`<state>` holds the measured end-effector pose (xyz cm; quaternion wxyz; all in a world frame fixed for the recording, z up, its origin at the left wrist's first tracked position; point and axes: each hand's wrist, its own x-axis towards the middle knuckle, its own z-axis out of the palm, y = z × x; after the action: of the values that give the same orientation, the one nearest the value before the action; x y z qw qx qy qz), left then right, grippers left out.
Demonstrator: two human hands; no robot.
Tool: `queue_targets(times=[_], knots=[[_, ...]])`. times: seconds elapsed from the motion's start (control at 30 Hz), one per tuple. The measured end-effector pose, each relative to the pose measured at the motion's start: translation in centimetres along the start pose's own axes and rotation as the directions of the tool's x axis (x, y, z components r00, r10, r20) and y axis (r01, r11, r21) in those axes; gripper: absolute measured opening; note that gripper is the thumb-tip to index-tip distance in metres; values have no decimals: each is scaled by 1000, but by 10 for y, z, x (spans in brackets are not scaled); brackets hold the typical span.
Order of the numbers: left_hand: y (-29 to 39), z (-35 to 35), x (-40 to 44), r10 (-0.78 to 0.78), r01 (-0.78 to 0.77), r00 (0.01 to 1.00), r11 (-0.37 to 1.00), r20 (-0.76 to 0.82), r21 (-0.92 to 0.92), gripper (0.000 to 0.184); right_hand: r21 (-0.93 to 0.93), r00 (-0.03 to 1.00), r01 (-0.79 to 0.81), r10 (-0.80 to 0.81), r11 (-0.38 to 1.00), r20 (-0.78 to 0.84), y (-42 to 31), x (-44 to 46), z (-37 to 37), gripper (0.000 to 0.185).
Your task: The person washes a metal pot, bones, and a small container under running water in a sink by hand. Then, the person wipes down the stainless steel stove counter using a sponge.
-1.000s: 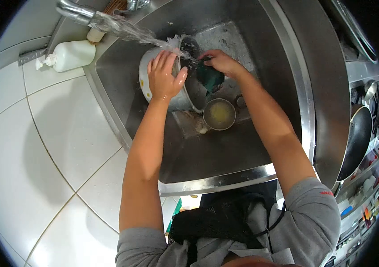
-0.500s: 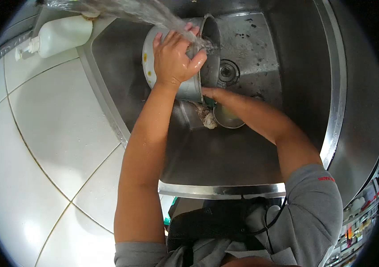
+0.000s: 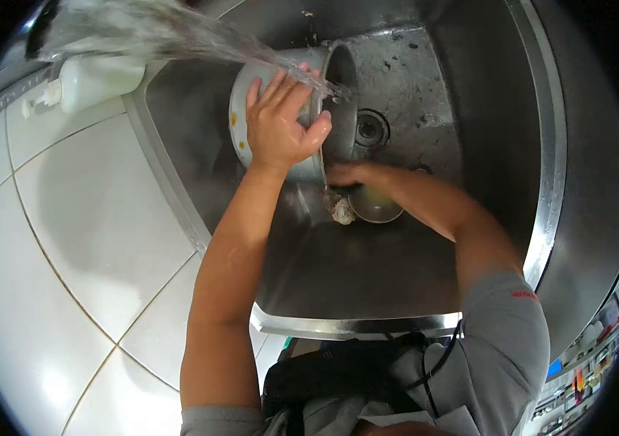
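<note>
A light metal pot with yellow marks on its outer side lies tipped over in the sink, its mouth facing right. Across its outer wall rests my left hand, fingers spread and thumb near the rim. My right hand is at the lower part of the pot's mouth, smeared by motion, so its fingers and anything in them cannot be made out. Water streams from the upper left onto the rim and into the pot. Just below my right hand sit a small round bowl and a pale crumpled clump.
The steel sink surrounds the work, with a drain right of the pot and dark food bits on its floor. White tiles cover the left side. A white pump bottle lies at the upper left.
The view has shifted slightly. My left hand stays on the pot. My right hand has moved a little lower at the mouth and blurred; a green bit beside it earlier is no longer visible.
</note>
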<state>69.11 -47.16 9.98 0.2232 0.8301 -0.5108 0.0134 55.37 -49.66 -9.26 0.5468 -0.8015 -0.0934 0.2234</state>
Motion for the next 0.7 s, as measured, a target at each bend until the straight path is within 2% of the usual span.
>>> queue_targets(times=[0.03, 0.17, 0.2, 0.23, 0.27, 0.3, 0.33, 0.37, 0.47, 0.5, 0.57, 0.63, 0.67, 0.7], knots=[[1, -1, -1, -4, 3, 999, 1000, 38, 9, 52, 0, 1000, 0, 0, 1000, -2, -20, -7, -29, 52], [-3, 5, 4, 28, -33, 997, 997, 68, 73, 49, -284, 939, -88, 175, 955, 296, -64, -18, -97, 52], [-1, 4, 3, 34, -35, 998, 999, 54, 36, 47, -261, 945, -250, 293, 932, 144, -28, 2, -102, 50], [1, 3, 1, 38, -38, 998, 999, 42, -6, 45, -210, 910, -407, 416, 889, -4, 10, 20, -100, 48], [0, 6, 1, 33, -33, 999, 999, 33, -1, 45, -219, 912, -401, 411, 889, -2, 18, 26, -93, 48], [-2, 6, 0, 39, -39, 999, 999, 8, 10, 45, -302, 935, -340, 286, 891, -211, 20, 32, -87, 50], [-1, 5, -3, 58, -58, 998, 998, 12, 3, 44, -362, 901, -315, 156, 877, -405, 19, 31, -75, 53], [1, 3, -6, 61, -61, 998, 998, 18, -5, 44, -356, 898, -323, 165, 877, -407, 3, 25, -66, 53], [2, 8, 2, 77, -77, 996, 997, -49, 13, 43, -32, 996, -75, 73, 997, -52, -46, 4, -38, 60], [2, 8, 1, 59, -59, 998, 998, -37, 20, 42, -35, 997, -74, 73, 997, -40, -45, 2, -40, 60], [0, 7, -1, 49, -48, 999, 998, -11, 36, 42, 152, 999, 45, -44, 987, -14, -37, 1, -50, 61], [-1, 9, -2, 50, -50, 999, 998, -14, 24, 40, 20, 984, -132, 129, 991, 127, 11, 26, -77, 62], [-2, 10, -2, 50, -49, 999, 998, -14, 32, 40, 20, 985, -124, 120, 992, 128, 27, 44, -75, 62], [-2, 10, 1, 64, -63, 997, 998, -49, 25, 41, -57, 975, -223, 222, 973, -12, 54, 68, -63, 63]])
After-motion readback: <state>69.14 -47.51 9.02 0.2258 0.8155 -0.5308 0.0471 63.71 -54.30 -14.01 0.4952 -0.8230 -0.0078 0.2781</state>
